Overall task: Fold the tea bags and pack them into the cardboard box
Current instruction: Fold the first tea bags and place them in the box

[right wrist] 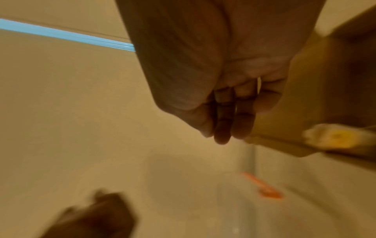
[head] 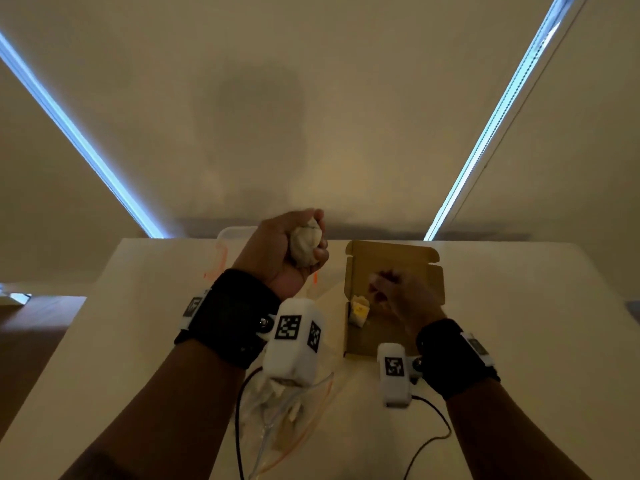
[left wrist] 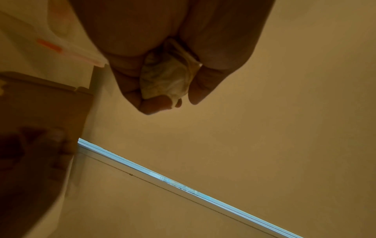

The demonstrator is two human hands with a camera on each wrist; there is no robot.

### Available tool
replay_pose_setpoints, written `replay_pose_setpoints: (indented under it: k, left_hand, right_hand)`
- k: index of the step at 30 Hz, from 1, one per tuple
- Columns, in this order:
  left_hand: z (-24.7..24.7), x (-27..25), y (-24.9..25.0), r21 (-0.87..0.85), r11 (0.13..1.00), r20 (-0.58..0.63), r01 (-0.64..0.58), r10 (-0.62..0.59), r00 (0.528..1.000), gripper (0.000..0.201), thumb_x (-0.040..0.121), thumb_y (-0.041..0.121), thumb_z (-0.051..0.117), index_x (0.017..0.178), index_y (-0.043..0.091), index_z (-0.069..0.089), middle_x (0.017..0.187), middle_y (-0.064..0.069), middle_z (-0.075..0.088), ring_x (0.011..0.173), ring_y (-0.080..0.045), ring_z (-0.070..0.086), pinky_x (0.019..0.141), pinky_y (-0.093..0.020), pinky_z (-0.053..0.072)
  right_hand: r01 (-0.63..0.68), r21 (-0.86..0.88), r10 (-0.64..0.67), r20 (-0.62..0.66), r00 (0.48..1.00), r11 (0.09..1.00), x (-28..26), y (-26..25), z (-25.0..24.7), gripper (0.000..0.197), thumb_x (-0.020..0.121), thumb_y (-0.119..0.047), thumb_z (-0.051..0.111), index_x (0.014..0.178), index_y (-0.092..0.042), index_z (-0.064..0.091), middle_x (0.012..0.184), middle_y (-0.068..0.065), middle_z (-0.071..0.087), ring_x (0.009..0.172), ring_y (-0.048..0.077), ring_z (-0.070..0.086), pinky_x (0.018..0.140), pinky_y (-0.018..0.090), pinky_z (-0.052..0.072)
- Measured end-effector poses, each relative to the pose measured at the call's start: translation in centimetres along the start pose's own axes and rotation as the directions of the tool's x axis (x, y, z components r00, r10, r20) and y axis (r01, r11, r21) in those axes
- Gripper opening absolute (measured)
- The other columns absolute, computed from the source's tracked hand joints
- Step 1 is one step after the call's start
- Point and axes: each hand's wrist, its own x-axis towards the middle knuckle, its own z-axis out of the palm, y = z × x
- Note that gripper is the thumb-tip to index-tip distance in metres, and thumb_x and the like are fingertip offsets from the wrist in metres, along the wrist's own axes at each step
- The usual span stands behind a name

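My left hand (head: 273, 249) is raised above the table's far edge, palm toward me, and grips a crumpled pale tea bag (head: 305, 244). The left wrist view shows that tea bag (left wrist: 167, 77) bunched between thumb and curled fingers (left wrist: 154, 104). An open brown cardboard box (head: 398, 258) lies to the right, its lid flat. Inside, at the left wall, sits a tea bag with a yellow tag (head: 360, 310), also seen blurred as the tagged bag (right wrist: 337, 138). My right hand (head: 394, 289) hovers over the box, blurred; its fingers (right wrist: 223, 116) hang loosely together and hold nothing.
A clear zip bag (head: 291, 410) with more pale tea bags lies near the front between my forearms. A translucent plastic container (head: 235, 233) with orange marks sits at the table's back edge. Black cables (head: 426, 441) trail across the white table (head: 536, 323).
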Motion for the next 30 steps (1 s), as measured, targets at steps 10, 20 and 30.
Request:
replay_pose_setpoints:
  k: [10,20,30]
  left_hand:
    - [3.8,-1.4,1.1,-0.078,0.995,0.092,-0.066,0.073,0.993,0.039,0.072,0.012,0.052,0.107,0.003,0.065,0.092,-0.014,0.062,0.084,-0.029,0.061,0.082,-0.041,0.047]
    - [4.4,-2.9,1.4,0.065,0.986,0.14,-0.153,0.143,0.98,0.029,0.097,0.003,0.039,0.11,0.005,0.065,0.09,-0.011,0.066,0.078,-0.023,0.066,0.072,-0.036,0.058]
    - [4.0,-3.3,3.5,-0.01,0.983,0.03,-0.183,0.183,0.983,0.024,0.105,0.006,0.04,0.11,0.003,0.064,0.087,-0.013,0.06,0.074,-0.024,0.057,0.065,-0.035,0.062]
  right_hand:
    - [0.532,-0.057,-0.535,-0.118,0.836,0.845,-7.7,-13.2,-0.8,0.022,0.085,-0.041,0.076,0.101,-0.028,0.068,0.089,-0.017,0.071,0.085,0.001,0.068,0.069,0.009,0.05]
    - [0.508,0.02,-0.506,-0.074,0.859,0.861,-7.1,-14.1,-1.8,0.011,0.086,-0.027,0.078,0.094,-0.021,0.074,0.084,-0.012,0.075,0.076,0.007,0.072,0.068,0.015,0.055]
    - [0.417,0.401,-0.432,-0.056,0.9,0.816,-6.6,-15.6,-3.3,0.006,0.091,-0.019,0.067,0.096,-0.016,0.068,0.083,0.002,0.075,0.08,0.017,0.071,0.072,0.034,0.056]
